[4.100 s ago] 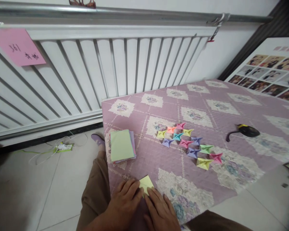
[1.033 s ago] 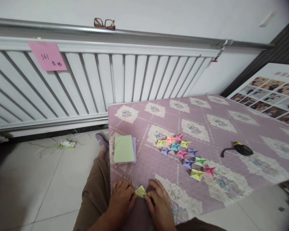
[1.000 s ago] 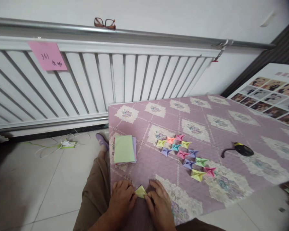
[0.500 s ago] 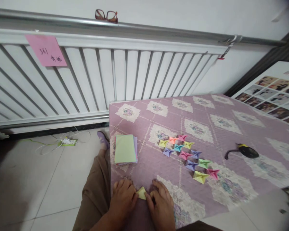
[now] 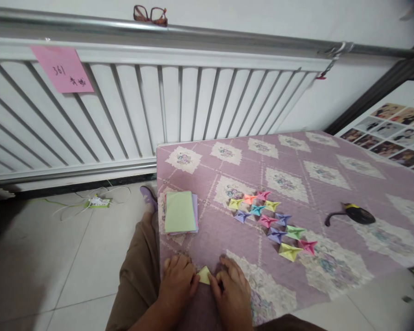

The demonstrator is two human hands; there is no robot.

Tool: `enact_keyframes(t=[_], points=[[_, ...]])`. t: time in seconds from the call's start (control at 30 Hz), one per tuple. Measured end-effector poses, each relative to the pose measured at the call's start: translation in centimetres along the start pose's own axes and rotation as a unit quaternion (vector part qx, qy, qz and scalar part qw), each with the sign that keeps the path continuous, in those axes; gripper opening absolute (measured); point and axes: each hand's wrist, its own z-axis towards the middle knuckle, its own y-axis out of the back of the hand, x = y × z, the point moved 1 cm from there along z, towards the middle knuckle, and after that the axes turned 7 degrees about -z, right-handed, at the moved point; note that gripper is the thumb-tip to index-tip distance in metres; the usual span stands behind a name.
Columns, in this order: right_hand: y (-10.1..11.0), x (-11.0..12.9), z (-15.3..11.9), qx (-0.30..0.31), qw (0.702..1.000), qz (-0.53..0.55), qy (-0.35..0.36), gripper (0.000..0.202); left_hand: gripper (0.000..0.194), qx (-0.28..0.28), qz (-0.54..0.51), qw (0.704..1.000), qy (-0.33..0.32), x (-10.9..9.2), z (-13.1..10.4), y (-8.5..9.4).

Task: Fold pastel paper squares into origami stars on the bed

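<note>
A small folded piece of yellow paper (image 5: 204, 275) lies on the flowered tablecloth close to the near edge. My left hand (image 5: 177, 287) pinches its left side, with thumb and curled fingers pressed down. At its right side, my right hand (image 5: 232, 289) grips the corner between thumb and finger, the other fingers bent above. Ahead and to the left is a stack of coloured paper sheets (image 5: 180, 212), light green on top. Several folded paper shapes (image 5: 267, 220) in yellow, pink, blue, green and orange sit in slanting rows to the right.
The purple tablecloth (image 5: 207, 158) covers the table. A black object with a curved handle (image 5: 359, 214) rests on its right part. Beyond stand a white radiator (image 5: 186, 105) and a photo board (image 5: 386, 131). A power strip (image 5: 100, 202) with cables is on the floor at left.
The view has shifted slightly. Both hands keep their hold on the yellow paper, and its position between them looks almost the same.
</note>
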Motion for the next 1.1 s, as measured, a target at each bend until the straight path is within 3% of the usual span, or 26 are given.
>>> enact_keyframes(t=[0.3, 0.4, 0.5, 0.57, 0.7, 0.9, 1.1], points=[[0.2, 0.3, 0.0, -0.026, 1.0, -0.007, -0.002, 0.021, 0.007, 0.002, 0.006, 0.999, -0.039, 0.4, 0.4, 0.1], [0.4, 0.5, -0.1, -0.027, 1.0, -0.001, -0.007, 0.017, 0.007, 0.012, 0.042, 0.988, -0.151, 0.8, 0.8, 0.0], [0.4, 0.5, -0.1, -0.03, 0.999, 0.009, -0.006, 0.015, 0.011, 0.032, 0.086, 0.951, -0.295, 0.9, 1.1, -0.2], [0.4, 0.2, -0.1, -0.036, 0.999, 0.017, 0.001, 0.013, 0.012, 0.044, 0.107, 0.933, -0.342, 0.9, 1.2, -0.3], [0.5, -0.3, -1.0, -0.086, 0.995, 0.019, 0.041, 0.023, 0.012, 0.043, 0.136, 0.923, -0.358, 0.9, 1.2, -0.4], [-0.2, 1.1, -3.7, -0.134, 0.972, -0.012, 0.191, 0.042, 0.012, 0.058, 0.129, 0.926, -0.351, 0.8, 0.9, 0.1], [-1.6, 0.4, -4.6, -0.123, 0.967, -0.02, 0.221, 0.046, 0.02, 0.064, 0.126, 0.932, -0.334, 1.3, -0.5, 0.8]])
